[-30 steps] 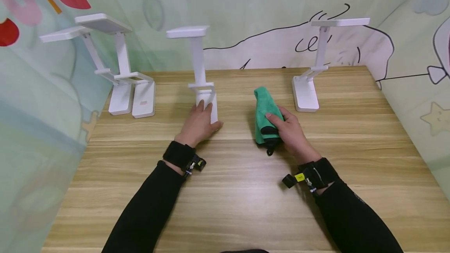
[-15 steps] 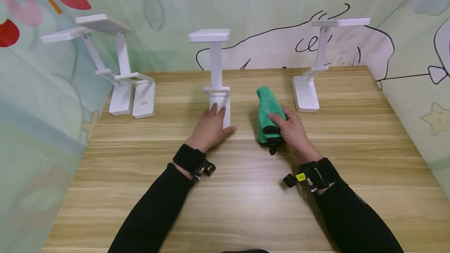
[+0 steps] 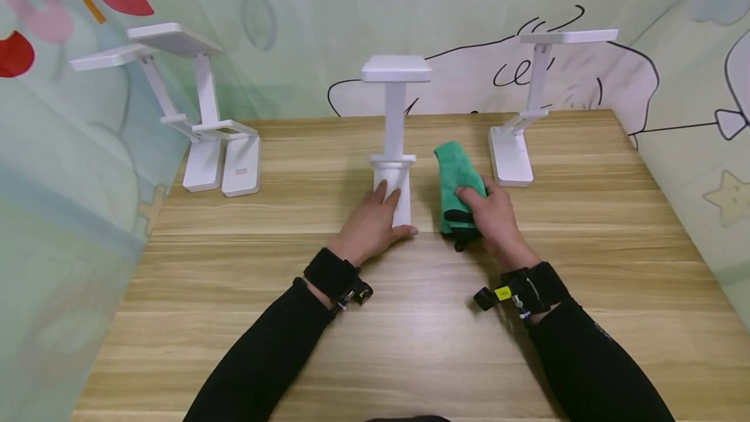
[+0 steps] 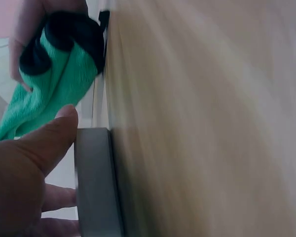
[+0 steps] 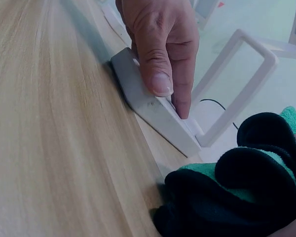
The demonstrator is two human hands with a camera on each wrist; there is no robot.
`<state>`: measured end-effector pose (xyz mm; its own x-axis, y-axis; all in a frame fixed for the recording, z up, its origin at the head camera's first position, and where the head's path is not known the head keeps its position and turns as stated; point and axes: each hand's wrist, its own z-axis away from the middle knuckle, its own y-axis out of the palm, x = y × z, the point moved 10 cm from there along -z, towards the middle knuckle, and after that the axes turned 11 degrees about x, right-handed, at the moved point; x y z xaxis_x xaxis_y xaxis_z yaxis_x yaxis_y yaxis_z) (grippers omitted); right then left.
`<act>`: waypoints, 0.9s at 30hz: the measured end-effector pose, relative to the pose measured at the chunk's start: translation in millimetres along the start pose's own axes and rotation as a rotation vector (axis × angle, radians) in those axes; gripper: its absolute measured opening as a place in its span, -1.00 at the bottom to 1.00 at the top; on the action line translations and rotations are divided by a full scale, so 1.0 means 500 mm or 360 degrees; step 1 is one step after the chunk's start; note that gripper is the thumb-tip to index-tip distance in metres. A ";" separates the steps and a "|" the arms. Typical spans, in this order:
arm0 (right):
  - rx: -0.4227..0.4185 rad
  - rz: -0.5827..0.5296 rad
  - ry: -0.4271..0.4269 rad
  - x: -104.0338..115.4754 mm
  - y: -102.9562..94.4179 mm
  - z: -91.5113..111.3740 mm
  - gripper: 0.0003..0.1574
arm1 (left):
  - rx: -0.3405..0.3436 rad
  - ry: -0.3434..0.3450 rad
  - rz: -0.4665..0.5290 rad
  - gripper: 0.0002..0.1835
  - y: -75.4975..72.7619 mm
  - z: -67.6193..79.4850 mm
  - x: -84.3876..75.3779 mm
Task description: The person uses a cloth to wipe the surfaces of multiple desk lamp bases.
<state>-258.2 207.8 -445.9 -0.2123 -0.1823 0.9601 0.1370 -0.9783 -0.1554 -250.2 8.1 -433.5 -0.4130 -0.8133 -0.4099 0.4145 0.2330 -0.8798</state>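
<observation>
My left hand [image 3: 370,223] grips the base of a white desk lamp [image 3: 395,116] near the middle of the table. Its fingers lie over the top of the base, with the thumb at the front right corner. In the right wrist view, the thumb [image 5: 160,81] bears on the edge of the lamp base [image 5: 158,116]. My right hand [image 3: 495,217] holds a folded green cloth [image 3: 454,171] with black trim, just right of that lamp. The cloth's lower end hangs close to the tabletop.
Two white desk lamps [image 3: 202,163] [image 3: 241,165] stand side by side at the back left. Another lamp [image 3: 511,156] stands at the back right, behind my right hand. A patterned curtain [image 3: 293,18] borders the wooden table [image 3: 422,331] behind and at both sides.
My left hand has slid the middle desk lamp to the right and slightly nearer me, closer to the cloth. My right hand with the cloth has shifted slightly right.
</observation>
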 end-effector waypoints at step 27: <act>-0.0108 0.0900 -0.0369 0.061 -0.022 0.014 -0.34 | -0.0040 -0.0015 0.0513 -0.31 -0.094 -0.077 0.129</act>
<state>-259.4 213.5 -413.4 0.0924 -0.6563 0.7488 0.1033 -0.7417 -0.6627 -327.4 -34.9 -427.7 -0.2561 -0.7003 -0.6663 0.5026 0.4924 -0.7106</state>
